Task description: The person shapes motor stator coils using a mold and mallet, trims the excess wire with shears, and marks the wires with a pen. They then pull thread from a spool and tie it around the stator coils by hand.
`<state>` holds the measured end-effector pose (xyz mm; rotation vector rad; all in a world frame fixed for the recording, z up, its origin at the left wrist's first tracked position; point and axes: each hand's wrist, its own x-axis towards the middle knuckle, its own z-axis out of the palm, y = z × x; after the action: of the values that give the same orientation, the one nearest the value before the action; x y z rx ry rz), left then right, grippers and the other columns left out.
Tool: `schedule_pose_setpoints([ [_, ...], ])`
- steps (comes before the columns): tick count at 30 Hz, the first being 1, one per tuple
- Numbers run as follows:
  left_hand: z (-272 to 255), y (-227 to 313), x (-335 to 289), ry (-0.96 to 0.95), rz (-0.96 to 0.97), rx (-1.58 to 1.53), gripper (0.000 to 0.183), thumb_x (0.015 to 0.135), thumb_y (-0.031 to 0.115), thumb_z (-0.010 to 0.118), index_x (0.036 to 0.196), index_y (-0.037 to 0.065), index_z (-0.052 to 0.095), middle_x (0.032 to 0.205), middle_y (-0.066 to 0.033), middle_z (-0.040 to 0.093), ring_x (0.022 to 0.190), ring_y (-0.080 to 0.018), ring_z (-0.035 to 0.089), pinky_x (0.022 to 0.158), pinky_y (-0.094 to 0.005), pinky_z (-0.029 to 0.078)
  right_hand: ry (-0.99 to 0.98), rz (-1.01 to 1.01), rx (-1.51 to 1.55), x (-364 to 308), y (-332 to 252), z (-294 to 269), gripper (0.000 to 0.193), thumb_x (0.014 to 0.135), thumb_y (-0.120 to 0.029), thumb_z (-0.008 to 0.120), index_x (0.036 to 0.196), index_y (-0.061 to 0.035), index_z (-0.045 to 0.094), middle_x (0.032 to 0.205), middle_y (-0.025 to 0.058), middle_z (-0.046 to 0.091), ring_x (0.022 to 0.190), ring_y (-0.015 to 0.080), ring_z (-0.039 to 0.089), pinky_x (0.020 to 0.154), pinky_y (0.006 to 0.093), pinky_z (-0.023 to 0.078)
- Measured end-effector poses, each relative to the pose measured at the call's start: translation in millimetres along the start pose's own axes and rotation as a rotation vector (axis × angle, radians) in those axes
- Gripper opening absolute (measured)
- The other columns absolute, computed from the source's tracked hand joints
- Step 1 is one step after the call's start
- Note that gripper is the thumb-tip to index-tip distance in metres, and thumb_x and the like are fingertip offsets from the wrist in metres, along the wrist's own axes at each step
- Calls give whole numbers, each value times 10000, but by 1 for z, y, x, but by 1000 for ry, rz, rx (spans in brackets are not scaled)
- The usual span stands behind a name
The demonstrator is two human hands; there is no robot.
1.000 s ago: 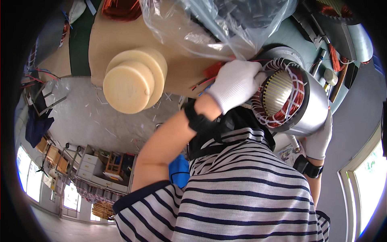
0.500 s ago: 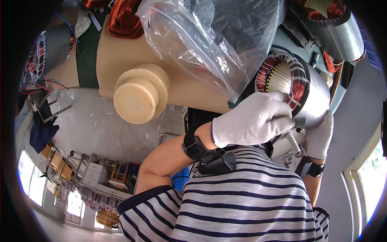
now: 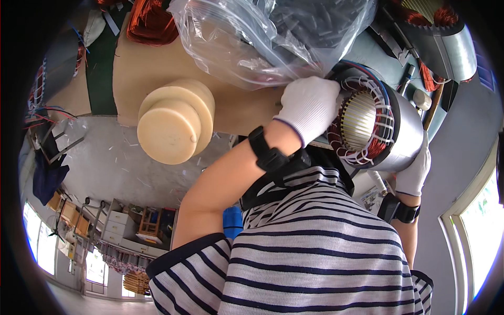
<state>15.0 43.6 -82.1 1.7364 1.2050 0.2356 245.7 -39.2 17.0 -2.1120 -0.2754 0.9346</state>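
A motor stator with a smooth silver shell lies on its side at the right. Its near end shows red-brown copper windings laced with white cord around a slotted bore. My left hand, in a white glove, bends around the left rim of the windings; its fingertips are hidden there. Low on the shell's right side, my gloved right hand holds the stator, part of it out of sight behind the metal. Blue and red lead wires arch over the top of the windings.
A clear plastic bag of dark pieces lies behind my left hand. Left of it stands a stepped cream cylinder near the table's edge. Copper coils lie at the back; another stator is at the far right.
My left hand has moved left and away from the front of the windings to their left rim. The stator's wound end now faces more toward me. My right hand stays on the shell.
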Motion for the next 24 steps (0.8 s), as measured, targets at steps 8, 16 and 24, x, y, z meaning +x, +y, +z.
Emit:
schedule_pose_setpoints([
  [8,-8,-1,22,-135,129,207,205,854,266,559,861,102,683,757,-140,653,752,-334,650,650,-448,523,-35,-94,-236,4,-10,1,433,957,-364,485,1177,0,559,990,68,639,844,135,623,760,284,506],
  [16,-10,8,23,-170,88,235,208,850,255,555,841,88,678,758,-158,647,754,-346,646,679,-450,523,-35,-16,-123,15,-1,-7,434,952,-368,491,1156,6,570,992,74,646,805,136,631,726,272,506],
  [24,-5,0,7,-205,-5,101,238,855,271,559,784,69,662,744,-174,637,749,-356,637,677,-461,518,-29,-46,-136,1,-1,-4,451,983,-336,400,1260,2,513,1081,91,617,931,159,612,817,295,496],
])
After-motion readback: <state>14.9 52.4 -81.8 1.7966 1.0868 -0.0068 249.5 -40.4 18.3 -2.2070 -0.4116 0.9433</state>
